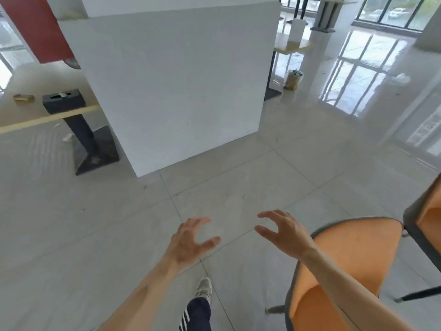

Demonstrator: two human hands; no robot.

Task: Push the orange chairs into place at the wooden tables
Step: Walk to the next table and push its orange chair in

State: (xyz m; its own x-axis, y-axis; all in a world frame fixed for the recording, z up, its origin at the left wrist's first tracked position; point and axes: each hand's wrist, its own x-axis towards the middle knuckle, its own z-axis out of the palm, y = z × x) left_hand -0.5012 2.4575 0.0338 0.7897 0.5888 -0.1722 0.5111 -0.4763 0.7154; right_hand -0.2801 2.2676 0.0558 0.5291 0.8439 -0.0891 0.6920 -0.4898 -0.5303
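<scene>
Your left hand [191, 242] and right hand [284, 232] hover apart, empty; the orange chair [353, 254] under your right forearm could snag

One head-worn wide-angle camera looks forward and down from standing height at the tiled floor [119, 235], hands nearest.

At four o'clock a second orange chair [429, 218] is cut off by the right edge, only a corner showing. The nearer orange chair [353, 254] loses its back at the bottom edge. At nine o'clock the table [35, 120] runs off the left edge, and the small yellowish thing [23, 97] on it is too blurred to identify.
</scene>
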